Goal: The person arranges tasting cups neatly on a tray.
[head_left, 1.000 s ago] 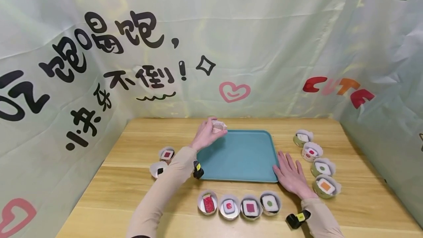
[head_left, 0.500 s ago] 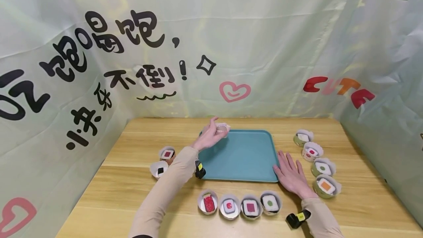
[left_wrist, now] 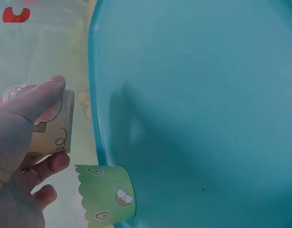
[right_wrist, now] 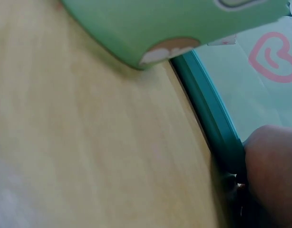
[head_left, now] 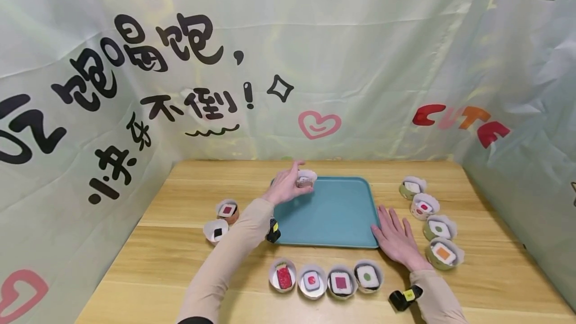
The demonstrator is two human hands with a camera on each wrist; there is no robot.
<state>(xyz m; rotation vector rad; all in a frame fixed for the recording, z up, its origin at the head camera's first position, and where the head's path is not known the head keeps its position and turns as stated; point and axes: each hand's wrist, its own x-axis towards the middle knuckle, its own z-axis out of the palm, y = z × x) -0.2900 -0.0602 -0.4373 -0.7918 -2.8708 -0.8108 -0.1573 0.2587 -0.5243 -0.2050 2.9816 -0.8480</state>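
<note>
My left hand (head_left: 284,186) grips a pale pink-brown paper baking cup (left_wrist: 53,126) with a cartoon print, thumb on one side and fingers on the other. It is over the back left edge of the blue tray (head_left: 330,214). What the cup contains is not clear. In the left wrist view, a green paper cup (left_wrist: 108,195) with an avocado print sits at the tray's edge, just by my fingers; the head view hides it. My right hand (head_left: 398,239) lies with straight fingers on the table beside the tray's right edge, its thumb at the rim.
Several paper cups with sushi-like pieces, such as an orange-topped one (head_left: 443,254), line the right side. Another row, including a red-topped piece (head_left: 284,276), stands in front of the tray. Two cups, one with a dark red square (head_left: 228,210), are at left. Printed cloth (head_left: 360,64) encloses the table.
My left hand has moved slightly right and toward me with the paper cup, which now sits more upright over the tray's back edge. My right hand stays in place.
</note>
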